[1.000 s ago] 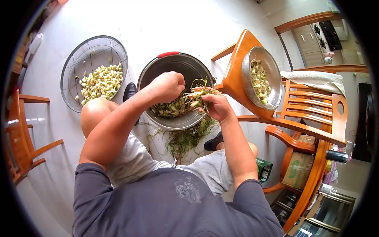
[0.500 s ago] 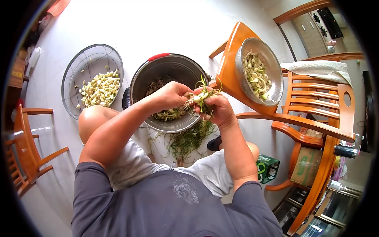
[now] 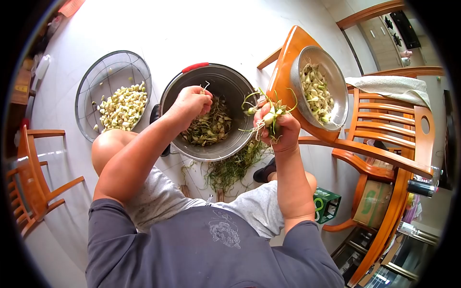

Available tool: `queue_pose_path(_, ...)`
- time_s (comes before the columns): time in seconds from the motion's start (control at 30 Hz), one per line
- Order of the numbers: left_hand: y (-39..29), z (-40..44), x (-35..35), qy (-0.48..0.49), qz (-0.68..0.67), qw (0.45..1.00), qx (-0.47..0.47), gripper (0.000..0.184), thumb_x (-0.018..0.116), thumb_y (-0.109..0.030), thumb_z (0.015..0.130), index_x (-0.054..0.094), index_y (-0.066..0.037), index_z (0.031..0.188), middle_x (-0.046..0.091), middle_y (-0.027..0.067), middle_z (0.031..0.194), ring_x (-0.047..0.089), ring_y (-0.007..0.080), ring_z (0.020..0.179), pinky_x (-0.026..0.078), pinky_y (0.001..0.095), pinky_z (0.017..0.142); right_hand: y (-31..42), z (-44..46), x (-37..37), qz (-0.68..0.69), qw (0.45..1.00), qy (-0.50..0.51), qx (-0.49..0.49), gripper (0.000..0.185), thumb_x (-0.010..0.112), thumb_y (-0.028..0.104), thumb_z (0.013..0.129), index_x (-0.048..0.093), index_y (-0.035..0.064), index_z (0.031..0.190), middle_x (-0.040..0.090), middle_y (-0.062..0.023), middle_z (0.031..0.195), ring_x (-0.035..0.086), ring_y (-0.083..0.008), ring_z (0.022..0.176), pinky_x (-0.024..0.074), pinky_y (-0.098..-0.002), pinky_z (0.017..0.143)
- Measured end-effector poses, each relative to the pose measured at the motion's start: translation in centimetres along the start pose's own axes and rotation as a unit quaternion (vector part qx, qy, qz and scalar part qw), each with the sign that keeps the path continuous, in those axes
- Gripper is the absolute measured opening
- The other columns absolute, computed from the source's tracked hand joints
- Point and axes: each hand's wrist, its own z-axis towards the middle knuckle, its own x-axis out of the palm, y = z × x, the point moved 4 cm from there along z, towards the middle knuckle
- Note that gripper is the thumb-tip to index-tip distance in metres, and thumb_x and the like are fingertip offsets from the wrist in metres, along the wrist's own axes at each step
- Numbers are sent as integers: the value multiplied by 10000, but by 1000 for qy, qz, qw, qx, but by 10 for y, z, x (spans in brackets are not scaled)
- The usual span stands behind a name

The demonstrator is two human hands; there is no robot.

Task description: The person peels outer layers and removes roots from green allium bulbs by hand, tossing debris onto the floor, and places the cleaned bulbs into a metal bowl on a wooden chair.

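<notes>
Over the left part of a dark metal bucket [image 3: 242, 96], my left hand [image 3: 194, 102] is closed in a pinch with a thin pale root strand at its fingertips. My right hand [image 3: 283, 132] grips a bunch of bulbs [image 3: 271, 116] with green stalks and stringy roots, just beyond the bucket's right rim. Inside the bucket lie brownish-green peelings [image 3: 211, 126]. A round mesh tray [image 3: 91, 77] at the left bears a heap of clean white bulbs [image 3: 124, 105]. To the right, a metal colander [image 3: 336, 72] contains untrimmed bulbs [image 3: 316, 91].
An orange wooden chair seat [image 3: 283, 67] supports the colander. Green trimmings [image 3: 233, 168] lie on the floor below the bucket. Another wooden chair [image 3: 38, 177] stands at the left. A green box [image 3: 327, 205] sits by my right knee, and a towel [image 3: 391, 90] hangs on a chair back.
My hands came together at the bunch, then parted. My left hand is back over the bucket on the left, while my right hand has moved right with the bulbs.
</notes>
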Motion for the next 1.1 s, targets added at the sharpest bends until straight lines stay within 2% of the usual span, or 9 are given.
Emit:
queue_pose_path(0.13, -5, -19, 10, 88, -133, 987, -28, 103, 521, -38, 860, 579, 13, 929, 601, 111, 812, 598, 203, 693, 539, 362, 688, -3, 3, 4, -53, 998, -21, -9, 379, 559, 259, 721, 559, -33, 963, 581, -225, 800, 534, -171, 527, 463, -278, 532)
queue_pose_path(0.27, 5, -49, 48, 214, -230, 935, -163, 205, 504, -156, 923, 572, 37, 937, 600, 128, 810, 608, 250, 715, 532, 403, 706, -12, 5, 10, -16, 999, 3, 44, 414, 591, 258, 695, 570, -58, 961, 604, -238, 899, 621, -265, 746, 524, -334, 654)
queue_pose_path(0.37, 12, -51, 67, 283, -312, 890, -173, 315, 396, -241, 994, 558, 25, 946, 602, 132, 825, 613, 241, 739, 536, 364, 722, -23, 5, 20, -73, 997, -4, 36, 360, 586, 231, 699, 569, -58, 912, 587, -259, 809, 546, -209, 522, 461, -276, 461)
queue_pose_path(0.5, 11, -47, 72, 227, -280, 917, -172, 324, 380, -274, 1004, 567, -11, 967, 622, 97, 830, 609, 197, 727, 516, 324, 684, -23, 0, 29, -85, 995, 35, 38, 364, 615, 227, 671, 581, -70, 879, 596, -266, 797, 545, -212, 531, 465, -287, 498)
queue_pose_path(0.53, 14, -45, 73, 240, -275, 916, -168, 327, 381, -285, 1003, 575, -23, 984, 634, 91, 849, 609, 188, 732, 510, 321, 680, -21, -2, 25, -100, 991, 69, 52, 402, 634, 251, 659, 587, -61, 908, 623, -216, 851, 612, -274, 775, 501, -362, 722)
queue_pose_path(0.63, 20, -39, 76, 253, -287, 910, -159, 302, 420, -289, 991, 582, -34, 992, 639, 76, 834, 609, 174, 719, 498, 306, 655, -22, -9, 26, -144, 986, 64, 56, 358, 674, 241, 661, 604, -75, 813, 610, -238, 736, 574, -243, 587, 462, -317, 505)
queue_pose_path(0.87, 8, -28, 75, 161, -316, 930, -99, 112, 514, -93, 939, 531, 12, 970, 585, 126, 879, 607, 219, 809, 531, 359, 743, -26, -22, 33, -127, 981, 126, 74, 379, 690, 251, 714, 617, -76, 891, 621, -202, 851, 609, -270, 811, 484, -352, 726)
queue_pose_path(0.97, -3, -13, 58, 65, -317, 944, -72, 105, 439, -53, 951, 486, 31, 993, 558, 148, 886, 610, 261, 795, 553, 401, 720, -24, -28, 32, -115, 988, 100, 29, 401, 690, 298, 677, 633, -70, 827, 611, -229, 736, 594, -263, 651, 479, -328, 565)
queue_pose_path(1.1, -13, 9, 24, -86, -281, 956, -21, 113, 422, 22, 870, 467, 20, 973, 539, 154, 864, 609, 294, 808, 552, 462, 736, -10, -45, 27, -91, 993, 74, 0, 432, 645, 293, 704, 611, -71, 935, 596, -282, 798, 567, -253, 613, 459, -289, 477)
